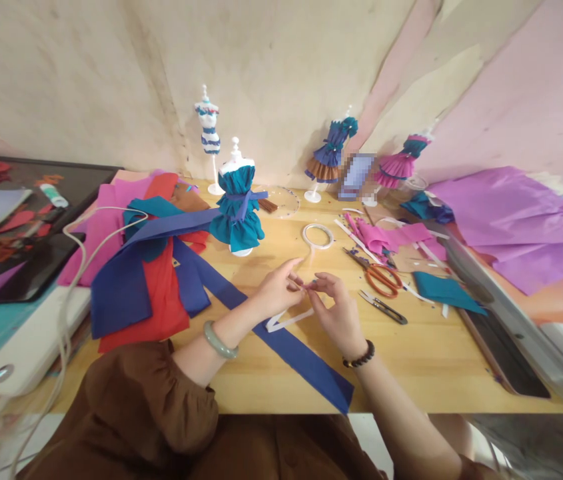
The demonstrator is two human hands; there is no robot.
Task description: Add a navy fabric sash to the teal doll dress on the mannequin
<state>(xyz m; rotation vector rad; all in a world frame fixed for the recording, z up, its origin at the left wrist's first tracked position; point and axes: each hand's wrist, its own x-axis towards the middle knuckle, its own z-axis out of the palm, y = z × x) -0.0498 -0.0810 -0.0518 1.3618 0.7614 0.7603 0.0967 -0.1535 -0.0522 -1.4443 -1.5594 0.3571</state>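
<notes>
My left hand and my right hand meet over the middle of the table, fingertips pinched together. Between them is a narrow white tape strip, its folded length hanging below across a long blue crepe paper strip. A roll of white tape lies just beyond my fingers, with a pale end reaching toward them. Behind my left hand stands a small white dress form in a ruffled teal dress with a blue sash. What exactly the fingertips press on is too small to make out.
Orange-handled scissors and black thread snips lie to the right, near pink paper scraps. Three more dress forms, one nearly bare, stand along the wall. Red and blue paper and a white cable spread at left.
</notes>
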